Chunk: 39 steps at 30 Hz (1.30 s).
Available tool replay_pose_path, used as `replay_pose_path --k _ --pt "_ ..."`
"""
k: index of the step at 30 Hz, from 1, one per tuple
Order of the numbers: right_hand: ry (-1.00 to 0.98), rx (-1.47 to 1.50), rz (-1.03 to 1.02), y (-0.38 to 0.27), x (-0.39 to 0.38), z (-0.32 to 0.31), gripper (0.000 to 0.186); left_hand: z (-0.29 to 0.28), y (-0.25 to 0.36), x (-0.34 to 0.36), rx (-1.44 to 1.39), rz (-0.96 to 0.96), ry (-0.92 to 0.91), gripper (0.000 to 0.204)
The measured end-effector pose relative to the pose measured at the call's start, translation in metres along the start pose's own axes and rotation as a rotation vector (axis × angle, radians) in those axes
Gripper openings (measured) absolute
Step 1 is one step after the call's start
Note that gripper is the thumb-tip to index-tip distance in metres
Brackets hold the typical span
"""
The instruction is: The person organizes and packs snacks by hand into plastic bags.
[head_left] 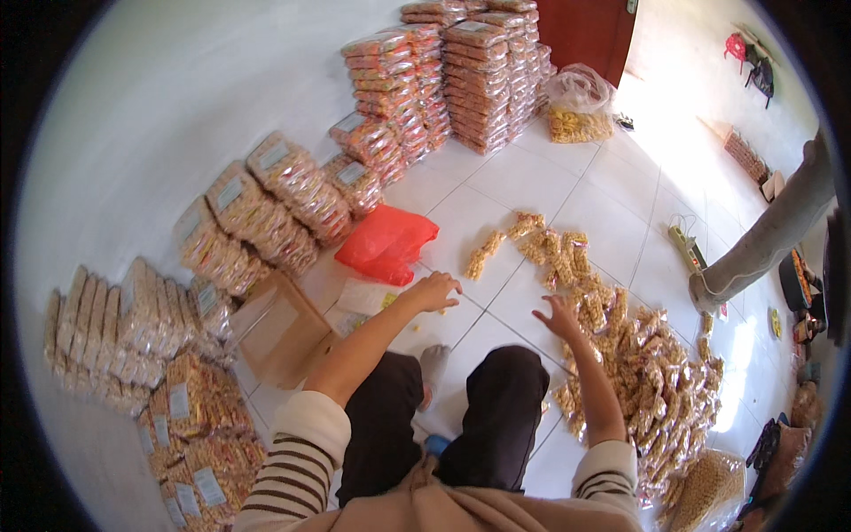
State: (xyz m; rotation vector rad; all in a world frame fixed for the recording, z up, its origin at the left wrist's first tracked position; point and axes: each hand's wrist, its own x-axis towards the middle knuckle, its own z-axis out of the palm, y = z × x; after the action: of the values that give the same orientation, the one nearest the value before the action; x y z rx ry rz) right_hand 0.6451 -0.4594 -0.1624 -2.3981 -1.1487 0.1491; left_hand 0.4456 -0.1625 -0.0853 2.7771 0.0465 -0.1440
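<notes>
My left hand (434,291) is held over the white tiled floor with its fingers apart and nothing in it. Just beyond it lies a crumpled red plastic bag (387,244), and a pale flat packet (365,297) is beside my wrist. My right hand (558,317) is also open and holds nothing. It hovers at the left edge of a large heap of small clear packets of tan snacks (651,372). Several more of these snack packets (560,254) trail away from the heap toward the far side.
Along the left wall stand stacks of larger snack packs (266,199), with taller stacks (479,84) farther back. An open cardboard box (288,332) sits left of my knees. A clear sack of yellow snacks (581,106) stands near the red door (585,35). A grey post (762,222) rises at the right.
</notes>
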Motion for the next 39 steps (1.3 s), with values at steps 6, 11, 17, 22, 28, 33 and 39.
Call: replay_pose_path --k 6,11,17,22,28,33,39 --pt "-0.156 -0.175 0.139 0.03 0.092 0.064 0.074 0.08 -0.072 0.123 0.054 -0.257 -0.098 0.07" --pt "-0.085 -0.349 0.088 0.109 0.202 0.093 0.082 0.149 -0.12 0.265 0.043 -0.136 0.033 0.088" --pt "-0.059 -0.31 0.346 0.184 0.274 0.101 0.086 0.153 -0.106 0.408 0.11 0.0 0.053 0.089" --pt "-0.244 -0.3 0.531 0.192 0.288 0.11 0.089 0.164 -0.096 0.452 0.138 0.003 -0.027 0.084" --pt "-0.166 -0.387 0.434 0.166 0.274 0.129 0.091 0.183 -0.103 0.422 0.147 -0.017 0.051 0.081" --pt "-0.083 -0.368 0.313 0.131 0.228 0.16 0.093 0.198 -0.105 0.353 0.157 0.024 0.141 0.08" --pt "-0.147 -0.161 0.195 0.057 0.144 0.186 0.079 0.197 -0.105 0.237 0.213 -0.002 -0.033 0.071"
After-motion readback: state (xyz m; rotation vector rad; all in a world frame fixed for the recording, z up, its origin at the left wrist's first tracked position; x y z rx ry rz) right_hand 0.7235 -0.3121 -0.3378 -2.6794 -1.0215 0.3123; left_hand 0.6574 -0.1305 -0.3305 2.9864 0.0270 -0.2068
